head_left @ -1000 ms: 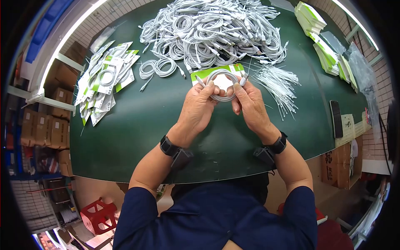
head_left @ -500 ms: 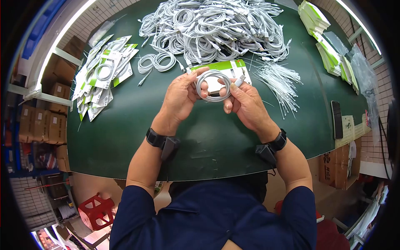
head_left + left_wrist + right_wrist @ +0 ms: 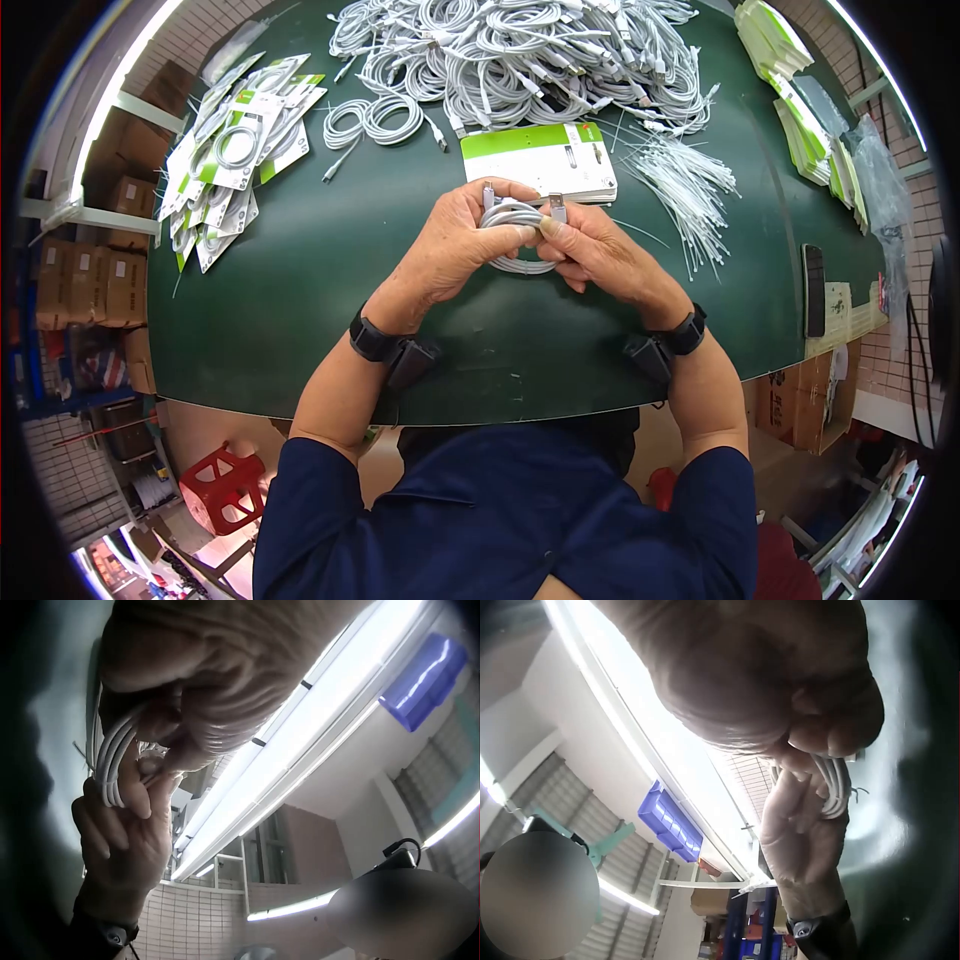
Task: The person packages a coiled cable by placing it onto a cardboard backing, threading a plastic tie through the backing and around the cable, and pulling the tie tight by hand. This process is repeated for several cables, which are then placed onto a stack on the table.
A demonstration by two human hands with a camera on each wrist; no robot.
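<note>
A coiled white USB cable (image 3: 520, 265) is held between both hands over the table, its ring tilted so it looks flattened in the head view. My left hand (image 3: 455, 245) grips the coil's left side, thumb across the loops. On the right side, my right hand (image 3: 605, 255) pinches the coil near the USB plug (image 3: 557, 203), which points up. The cable's other plug (image 3: 488, 195) sticks up by the left fingers. In the left wrist view, the loops (image 3: 112, 769) curve between the two hands. Just beyond the hands lies a stack of green-and-white cards (image 3: 540, 160).
A large heap of cables (image 3: 540, 60) covers the back of the green table (image 3: 250, 340). Two coils (image 3: 390, 120) lie in front of it. Carded cables (image 3: 235, 150) are piled left; white zip ties (image 3: 685, 190), more cards (image 3: 800, 130) and a phone (image 3: 814, 290) lie right.
The coil has gone from a round ring facing up to a tilted, flattened one. Both hands have drawn closer together, and the card stack behind them shows more fully.
</note>
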